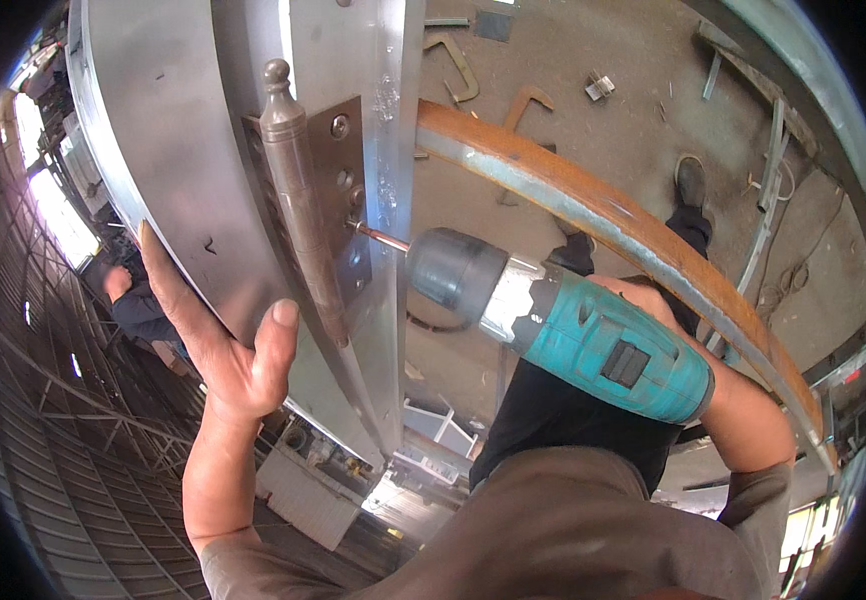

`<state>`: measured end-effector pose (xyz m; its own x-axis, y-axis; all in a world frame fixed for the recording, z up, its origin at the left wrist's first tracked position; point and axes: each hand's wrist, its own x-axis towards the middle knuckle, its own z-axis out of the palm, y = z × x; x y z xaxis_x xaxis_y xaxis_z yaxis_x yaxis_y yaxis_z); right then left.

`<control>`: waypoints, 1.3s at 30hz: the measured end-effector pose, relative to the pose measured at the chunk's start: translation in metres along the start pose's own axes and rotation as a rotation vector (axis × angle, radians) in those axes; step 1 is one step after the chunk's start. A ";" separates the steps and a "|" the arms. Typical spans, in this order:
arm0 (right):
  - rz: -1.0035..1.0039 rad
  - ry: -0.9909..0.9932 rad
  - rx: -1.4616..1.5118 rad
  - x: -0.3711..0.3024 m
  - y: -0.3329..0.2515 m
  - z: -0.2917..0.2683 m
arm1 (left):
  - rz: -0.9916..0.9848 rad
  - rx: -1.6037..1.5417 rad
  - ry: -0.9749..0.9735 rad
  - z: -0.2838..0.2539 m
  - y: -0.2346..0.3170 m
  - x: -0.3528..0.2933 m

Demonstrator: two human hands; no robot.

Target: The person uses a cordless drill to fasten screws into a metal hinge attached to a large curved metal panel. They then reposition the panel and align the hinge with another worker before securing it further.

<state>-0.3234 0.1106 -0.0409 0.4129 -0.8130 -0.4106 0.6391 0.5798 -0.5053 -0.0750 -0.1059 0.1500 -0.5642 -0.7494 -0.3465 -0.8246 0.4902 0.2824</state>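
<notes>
My right hand (pixel 643 300) is wrapped round the handle of a teal and black cordless drill (pixel 618 350), whose body hides most of the fingers. From the chuck a thin bit (pixel 383 237) reaches left to a screw on a brown hinge (pixel 303 195) with a knobbed barrel. The hinge is mounted on a grey metal door frame (pixel 383 60). Round screws and holes show on its leaf. My left hand (pixel 238 355) rests against the edge of a grey metal panel (pixel 168 110), index finger stretched out, thumb apart on the panel's face.
A rusty curved steel beam (pixel 613 205) crosses behind the drill. Clamps (pixel 453 70) and metal scraps lie on the concrete floor (pixel 593 40). Another person (pixel 143 305) is beyond the panel at left. Metal bars (pixel 773 150) stand at right.
</notes>
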 end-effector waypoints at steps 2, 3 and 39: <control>-0.088 -0.050 -0.138 0.004 0.004 -0.002 | 0.011 0.070 0.011 0.000 0.000 0.000; -0.140 -0.050 -0.176 0.005 0.006 -0.002 | 0.009 0.077 0.002 0.001 0.000 0.000; -0.129 -0.077 -0.161 0.011 0.003 -0.004 | 0.016 -0.050 0.042 0.005 -0.001 0.000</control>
<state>-0.3191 0.1034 -0.0498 0.3866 -0.8791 -0.2789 0.5808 0.4670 -0.6668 -0.0739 -0.1042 0.1453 -0.5741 -0.7601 -0.3045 -0.8119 0.4801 0.3323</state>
